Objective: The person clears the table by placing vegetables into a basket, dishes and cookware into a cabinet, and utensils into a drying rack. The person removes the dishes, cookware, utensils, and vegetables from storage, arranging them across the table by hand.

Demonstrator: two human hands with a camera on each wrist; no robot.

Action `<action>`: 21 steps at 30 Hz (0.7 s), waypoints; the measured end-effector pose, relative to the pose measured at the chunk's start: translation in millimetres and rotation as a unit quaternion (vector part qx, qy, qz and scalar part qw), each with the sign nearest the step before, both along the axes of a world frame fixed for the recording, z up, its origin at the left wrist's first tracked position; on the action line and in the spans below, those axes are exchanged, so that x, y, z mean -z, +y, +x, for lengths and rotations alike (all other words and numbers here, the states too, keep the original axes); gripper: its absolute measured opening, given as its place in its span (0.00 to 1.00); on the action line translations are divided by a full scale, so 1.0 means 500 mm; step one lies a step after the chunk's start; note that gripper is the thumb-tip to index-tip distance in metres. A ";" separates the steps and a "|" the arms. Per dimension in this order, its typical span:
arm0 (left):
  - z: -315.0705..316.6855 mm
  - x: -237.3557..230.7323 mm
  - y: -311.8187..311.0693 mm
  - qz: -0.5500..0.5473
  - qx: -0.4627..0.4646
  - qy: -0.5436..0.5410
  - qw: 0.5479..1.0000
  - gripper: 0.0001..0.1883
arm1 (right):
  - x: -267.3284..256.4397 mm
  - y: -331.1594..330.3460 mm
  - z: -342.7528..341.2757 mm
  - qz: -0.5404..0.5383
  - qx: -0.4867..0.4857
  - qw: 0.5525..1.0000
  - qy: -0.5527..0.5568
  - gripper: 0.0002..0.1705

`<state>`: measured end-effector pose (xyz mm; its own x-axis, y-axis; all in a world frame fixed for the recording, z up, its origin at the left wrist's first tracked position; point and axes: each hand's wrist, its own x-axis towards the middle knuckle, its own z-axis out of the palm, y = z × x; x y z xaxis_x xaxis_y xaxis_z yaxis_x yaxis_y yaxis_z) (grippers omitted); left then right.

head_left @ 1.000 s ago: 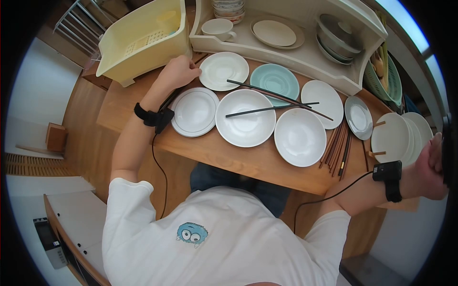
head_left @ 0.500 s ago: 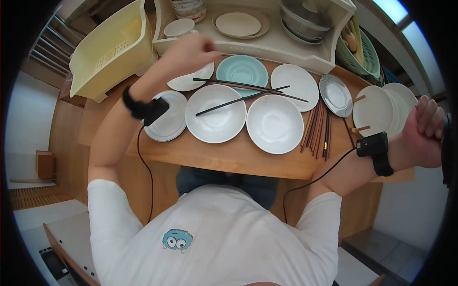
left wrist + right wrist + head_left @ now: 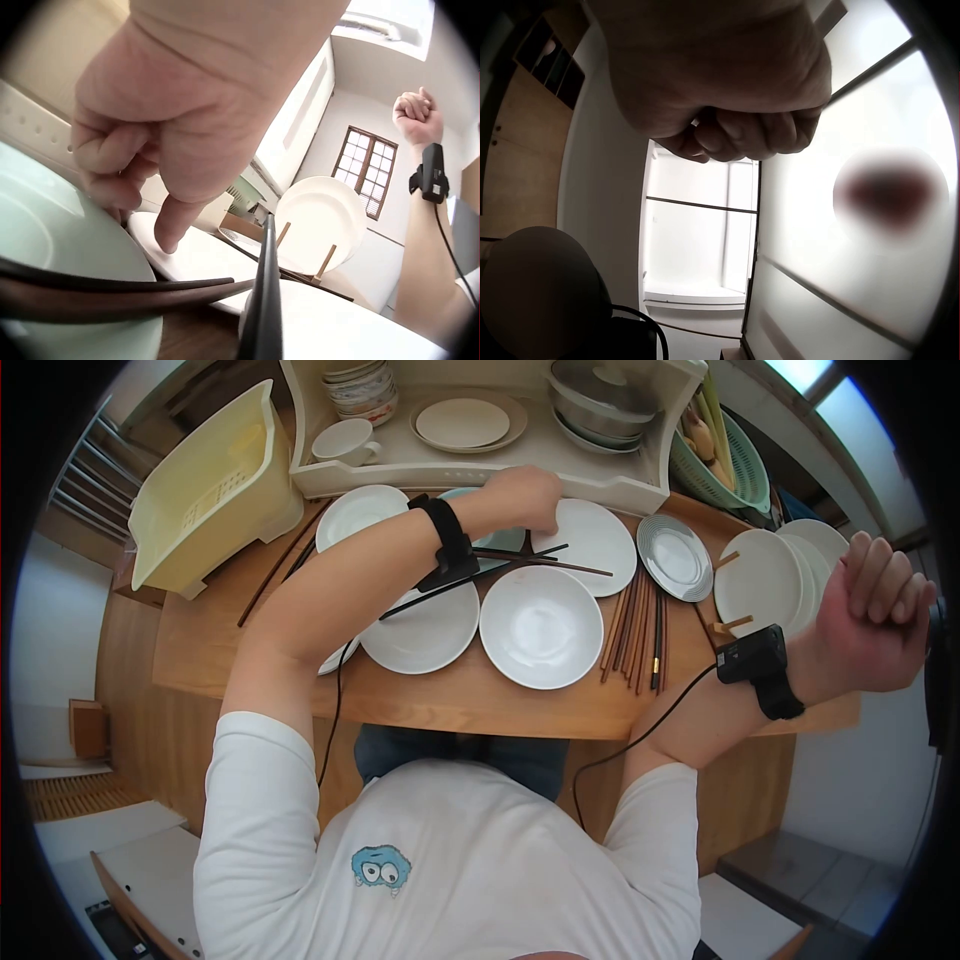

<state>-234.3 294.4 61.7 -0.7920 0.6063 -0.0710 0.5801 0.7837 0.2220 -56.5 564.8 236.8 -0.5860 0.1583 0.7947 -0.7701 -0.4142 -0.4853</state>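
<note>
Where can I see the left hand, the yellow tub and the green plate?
Left hand (image 3: pixel 525 498): head view, back of the hand.
Yellow tub (image 3: pixel 222 532): head view, outer wall.
Green plate (image 3: pixel 66 225): left wrist view, bare upper surface.

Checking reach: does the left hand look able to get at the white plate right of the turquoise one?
Probably yes: the left hand is at the edge of the white plate, though a chopstick crosses its near part.
</note>
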 end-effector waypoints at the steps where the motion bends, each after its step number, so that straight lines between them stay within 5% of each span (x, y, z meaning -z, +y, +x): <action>1: -0.004 0.003 0.000 0.000 -0.010 -0.012 1.000 0.21 | 0.001 0.001 -0.001 -0.002 0.000 1.000 -0.001 0.20; 6: -0.035 -0.006 -0.004 0.027 -0.063 -0.095 0.993 0.20 | -0.005 -0.008 -0.002 -0.019 0.017 0.999 -0.019 0.19; 8: -0.047 -0.002 -0.010 0.093 -0.099 -0.210 0.968 0.16 | -0.005 -0.010 -0.002 -0.020 0.017 0.999 -0.018 0.19; 11: -0.052 0.015 -0.015 0.181 -0.087 -0.232 0.952 0.13 | -0.002 -0.018 -0.006 -0.032 -0.006 0.999 -0.008 0.18; 18: -0.055 -0.022 -0.049 0.276 -0.052 -0.105 0.954 0.12 | 0.001 -0.028 -0.007 -0.056 0.031 0.998 -0.023 0.18; 21: -0.109 -0.048 -0.091 0.377 -0.102 -0.121 0.912 0.12 | 0.000 -0.028 -0.008 -0.037 0.030 0.999 -0.019 0.18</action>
